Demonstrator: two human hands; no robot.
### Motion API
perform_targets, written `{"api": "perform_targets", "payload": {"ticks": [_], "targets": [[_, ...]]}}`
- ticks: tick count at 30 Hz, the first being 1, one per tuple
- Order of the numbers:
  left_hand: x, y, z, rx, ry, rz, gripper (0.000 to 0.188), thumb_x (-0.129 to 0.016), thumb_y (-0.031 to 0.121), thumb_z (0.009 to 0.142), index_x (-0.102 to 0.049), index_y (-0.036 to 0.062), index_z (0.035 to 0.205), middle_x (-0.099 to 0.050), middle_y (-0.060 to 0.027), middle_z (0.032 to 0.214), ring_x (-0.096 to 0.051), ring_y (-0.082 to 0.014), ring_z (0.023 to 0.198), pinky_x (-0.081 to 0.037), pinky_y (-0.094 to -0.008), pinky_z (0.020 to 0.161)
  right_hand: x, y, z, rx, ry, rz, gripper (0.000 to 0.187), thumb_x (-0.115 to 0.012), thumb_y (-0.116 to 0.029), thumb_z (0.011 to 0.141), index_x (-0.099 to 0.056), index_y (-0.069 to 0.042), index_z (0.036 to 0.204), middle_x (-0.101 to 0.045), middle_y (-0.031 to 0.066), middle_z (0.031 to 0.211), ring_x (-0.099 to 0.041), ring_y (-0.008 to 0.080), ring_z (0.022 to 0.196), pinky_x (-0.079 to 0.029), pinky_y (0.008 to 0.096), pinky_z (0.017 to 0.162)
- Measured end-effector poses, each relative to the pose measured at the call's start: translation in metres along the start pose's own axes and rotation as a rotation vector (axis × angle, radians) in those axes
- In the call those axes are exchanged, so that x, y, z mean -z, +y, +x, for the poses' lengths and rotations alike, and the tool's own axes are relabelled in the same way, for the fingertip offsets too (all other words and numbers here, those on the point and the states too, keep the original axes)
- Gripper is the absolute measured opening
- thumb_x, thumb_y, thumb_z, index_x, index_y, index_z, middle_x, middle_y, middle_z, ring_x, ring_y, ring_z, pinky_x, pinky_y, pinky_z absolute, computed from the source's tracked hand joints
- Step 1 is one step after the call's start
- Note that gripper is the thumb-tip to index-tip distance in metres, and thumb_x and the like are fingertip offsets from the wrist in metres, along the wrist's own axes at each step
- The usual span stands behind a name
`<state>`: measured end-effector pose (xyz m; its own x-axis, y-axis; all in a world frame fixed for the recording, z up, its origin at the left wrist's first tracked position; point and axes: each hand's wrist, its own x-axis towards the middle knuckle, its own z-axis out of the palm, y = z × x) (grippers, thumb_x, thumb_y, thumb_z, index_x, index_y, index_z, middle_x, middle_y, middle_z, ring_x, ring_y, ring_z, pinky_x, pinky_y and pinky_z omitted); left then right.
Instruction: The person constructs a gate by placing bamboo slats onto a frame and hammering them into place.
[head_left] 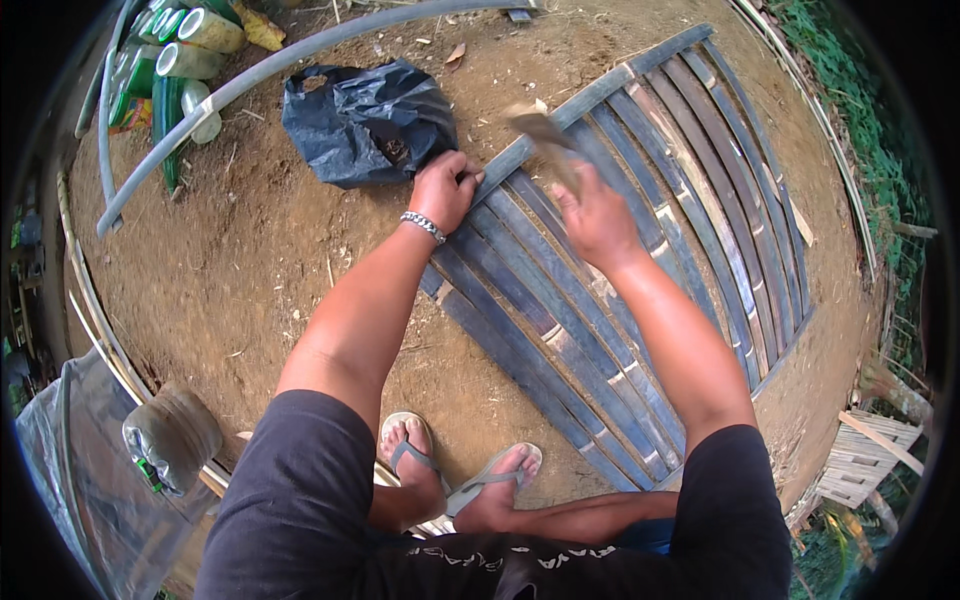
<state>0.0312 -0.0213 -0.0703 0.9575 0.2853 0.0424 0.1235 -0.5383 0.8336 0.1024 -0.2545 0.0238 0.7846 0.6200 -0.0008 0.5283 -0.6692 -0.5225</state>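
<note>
A panel of long dark bamboo slats [600,345] lies on the ground, joined at its far end by a grey crossbar [590,97]. My left hand [445,190], a chain bracelet at its wrist, rests by the crossbar's left end. Its fingers are pinched together there, and whatever is between them is too small to make out. My right hand [603,222] is closed around a hammer-like tool [543,130], raised over the slats near the crossbar. Motion smears the tool, so its exact shape is unclear. A crumpled black plastic bag [365,120] touches my left hand's far side.
At the far left a curved grey pole [300,68] lies beside several bottles and jars [190,62]. Clear plastic sheeting [90,440] and a large dusty plastic bottle [172,440] are near left. A small slatted wooden piece [862,460] and green plants [850,90] border the right.
</note>
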Motion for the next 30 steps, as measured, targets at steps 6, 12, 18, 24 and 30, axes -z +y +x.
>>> {"api": "perform_targets", "payload": {"ticks": [6, 12, 18, 24, 30], "targets": [[-0.005, 0.001, 0.003, -0.047, 0.008, 0.012, 0.01, -0.074, 0.012, 0.086, -0.068, 0.0041, 0.087, -0.067, -0.015, 0.09, -0.065, -0.0368, 0.089, -0.051, -0.0429, 0.08, -0.032, 0.041, -0.005, -0.189, -0.347, -0.292, 0.033, -0.053, -0.032, 0.105, -0.045, -0.006, 0.122, -0.071, 0.026, 0.092, -0.069, 0.048, 0.08, -0.056, 0.0583, 0.07], [-0.001, -0.005, -0.001, -0.062, 0.03, 0.037, 0.009, -0.073, 0.01, 0.087, -0.069, 0.003, 0.089, -0.067, -0.0151, 0.089, -0.066, -0.036, 0.089, -0.051, -0.0411, 0.079, 0.0, -0.002, -0.002, -0.034, -0.055, 0.029, 0.035, -0.052, -0.031, 0.105, -0.045, -0.004, 0.124, -0.07, 0.0285, 0.095, -0.068, 0.0492, 0.088, -0.055, 0.058, 0.077], [-0.003, -0.004, 0.004, -0.082, 0.045, 0.046, 0.009, -0.073, 0.012, 0.087, -0.069, 0.004, 0.088, -0.068, -0.015, 0.089, -0.066, -0.0366, 0.089, -0.051, -0.0428, 0.08, -0.016, 0.029, 0.004, -0.155, -0.327, -0.249, 0.033, -0.054, -0.029, 0.104, -0.046, -0.003, 0.122, -0.069, 0.0296, 0.094, -0.068, 0.0496, 0.084, -0.054, 0.0587, 0.075], [-0.001, -0.002, -0.003, -0.087, 0.037, 0.036, 0.008, -0.072, 0.01, 0.088, -0.07, 0.0023, 0.09, -0.067, -0.0156, 0.089, -0.066, -0.0361, 0.087, -0.051, -0.0411, 0.078, -0.014, 0.003, -0.007, -0.277, -0.311, -0.111, 0.032, -0.055, -0.028, 0.103, -0.047, 0.0, 0.117, -0.069, 0.0301, 0.092, -0.067, 0.051, 0.088, -0.053, 0.0593, 0.079], [0.004, -0.01, -0.001, -0.061, 0.015, 0.039, 0.008, -0.073, 0.013, 0.088, -0.069, 0.0054, 0.088, -0.068, -0.0147, 0.09, -0.066, -0.0363, 0.091, -0.051, -0.0445, 0.082, 0.007, 0.018, -0.052, -0.37, -0.23, -0.103, 0.04, -0.059, -0.034, 0.102, -0.049, -0.001, 0.123, -0.069, 0.0297, 0.094, -0.068, 0.0491, 0.091, -0.053, 0.0573, 0.079]]}}
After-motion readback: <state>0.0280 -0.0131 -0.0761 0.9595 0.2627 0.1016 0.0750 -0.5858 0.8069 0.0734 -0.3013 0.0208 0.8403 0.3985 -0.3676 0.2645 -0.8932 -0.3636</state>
